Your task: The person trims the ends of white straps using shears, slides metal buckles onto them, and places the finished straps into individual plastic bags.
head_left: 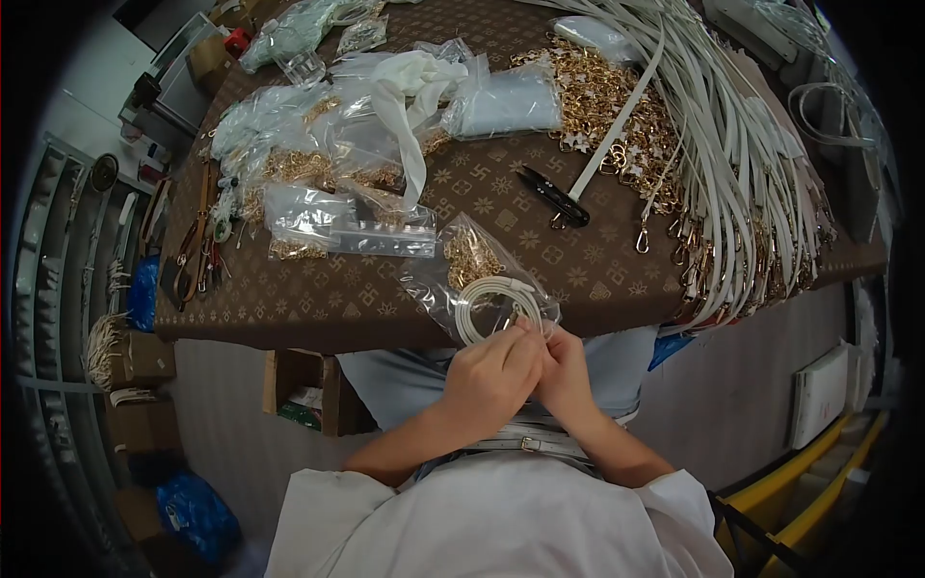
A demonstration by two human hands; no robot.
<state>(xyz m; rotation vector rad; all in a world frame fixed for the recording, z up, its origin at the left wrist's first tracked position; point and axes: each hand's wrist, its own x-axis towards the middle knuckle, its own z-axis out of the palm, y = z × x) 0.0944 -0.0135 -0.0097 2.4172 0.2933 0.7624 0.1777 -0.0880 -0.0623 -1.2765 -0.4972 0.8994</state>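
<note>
At the table's front edge, my left hand and my right hand meet, fingers pinched together at the lower right of a coiled white strap. What exactly each fingertip grips is too small to tell. Around the coil lies a clear plastic bag, and gold chain or clasps show just above the coil. Farther back on the brown patterned cloth are a black tool and a flat white strap end.
Clear bags with gold pieces cover the table's left. A heap of gold clasps and many long white straps fill the right, hanging over the edge. Pliers lie far left. Below stands a cardboard box.
</note>
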